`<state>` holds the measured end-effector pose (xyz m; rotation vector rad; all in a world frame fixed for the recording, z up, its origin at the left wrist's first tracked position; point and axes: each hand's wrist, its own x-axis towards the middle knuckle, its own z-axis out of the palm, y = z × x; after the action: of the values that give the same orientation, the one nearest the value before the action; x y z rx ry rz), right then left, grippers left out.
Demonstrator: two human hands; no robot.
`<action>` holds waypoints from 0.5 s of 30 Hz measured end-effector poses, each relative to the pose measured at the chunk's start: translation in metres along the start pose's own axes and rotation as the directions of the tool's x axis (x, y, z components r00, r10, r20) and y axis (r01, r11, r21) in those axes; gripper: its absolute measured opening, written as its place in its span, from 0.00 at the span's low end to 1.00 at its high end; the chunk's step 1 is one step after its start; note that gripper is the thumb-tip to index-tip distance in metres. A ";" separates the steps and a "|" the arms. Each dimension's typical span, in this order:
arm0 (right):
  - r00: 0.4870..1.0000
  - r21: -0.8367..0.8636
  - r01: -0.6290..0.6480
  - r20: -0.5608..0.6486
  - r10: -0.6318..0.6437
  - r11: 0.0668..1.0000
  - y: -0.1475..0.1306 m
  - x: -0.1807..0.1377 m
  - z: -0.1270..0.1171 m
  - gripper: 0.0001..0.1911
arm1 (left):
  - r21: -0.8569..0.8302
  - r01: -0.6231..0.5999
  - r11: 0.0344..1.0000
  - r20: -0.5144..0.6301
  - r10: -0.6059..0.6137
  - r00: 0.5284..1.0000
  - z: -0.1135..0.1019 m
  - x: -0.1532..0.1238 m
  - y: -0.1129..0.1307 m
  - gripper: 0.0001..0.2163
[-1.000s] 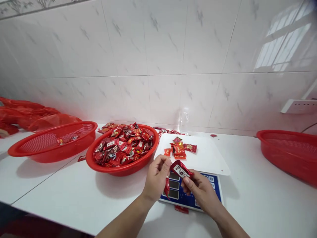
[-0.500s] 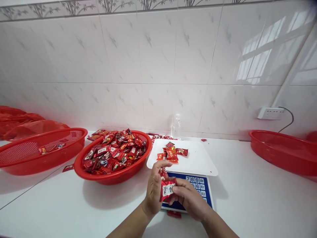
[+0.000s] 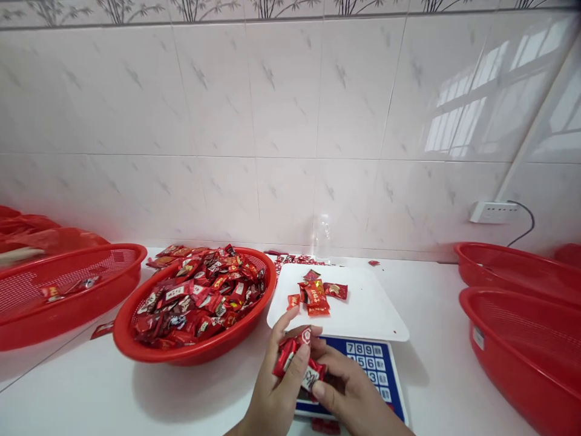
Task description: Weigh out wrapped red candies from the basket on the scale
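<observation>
Both my hands are together in front of the scale's blue keypad (image 3: 368, 364). My left hand (image 3: 284, 369) is closed around red-wrapped candies (image 3: 285, 354), its thumb lying over them. In the fingers of my right hand (image 3: 342, 387) is another red candy with a white label (image 3: 314, 373), held against the left hand. Just beyond, several wrapped candies (image 3: 316, 295) lie in a loose cluster on the scale's white tray (image 3: 363, 303). To the left stands a red basket (image 3: 122, 330) heaped with wrapped candies (image 3: 204, 297).
At far left a red basket (image 3: 27, 327) has a few candies in it. Two red baskets, the nearer one (image 3: 521, 363) and the farther one (image 3: 512, 266), stand at right. A clear plastic container (image 3: 322, 236) is against the tiled wall, below a power socket (image 3: 494, 212).
My left thumb has folded over the candies, and both hands have shifted slightly down. The view has moved, bringing a second red basket into sight at right.
</observation>
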<state>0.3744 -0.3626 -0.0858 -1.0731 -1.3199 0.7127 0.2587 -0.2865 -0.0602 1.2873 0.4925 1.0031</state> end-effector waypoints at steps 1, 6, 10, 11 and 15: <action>1.000 -0.114 0.021 -0.002 -0.022 0.993 -0.003 0.000 -0.004 0.12 | -0.023 0.023 0.999 0.005 -0.023 1.000 -0.006 0.003 0.006 0.24; 0.983 -0.523 -0.116 -0.185 0.021 0.845 -0.020 0.019 -0.047 0.15 | -0.231 0.186 0.955 0.008 -0.189 0.982 -0.036 0.018 0.027 0.24; 0.974 -0.763 -0.224 -0.148 0.174 0.607 -0.013 0.063 -0.085 0.28 | -0.269 0.254 0.929 -0.013 -0.267 0.964 -0.048 0.019 0.023 0.23; 0.967 -0.784 -0.237 -0.135 0.216 0.574 -0.008 0.075 -0.091 0.32 | -0.271 0.260 0.927 -0.016 -0.275 0.961 -0.050 0.019 0.021 0.23; 0.957 -0.834 -0.182 -0.028 0.288 0.522 0.012 0.108 -0.093 0.41 | -0.274 0.280 0.920 -0.039 -0.302 0.953 -0.058 0.018 0.015 0.22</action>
<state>0.4846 -0.2802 -0.0455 -2.0512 -1.6823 0.2958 0.2172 -0.2403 -0.0567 0.9051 0.5719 0.8386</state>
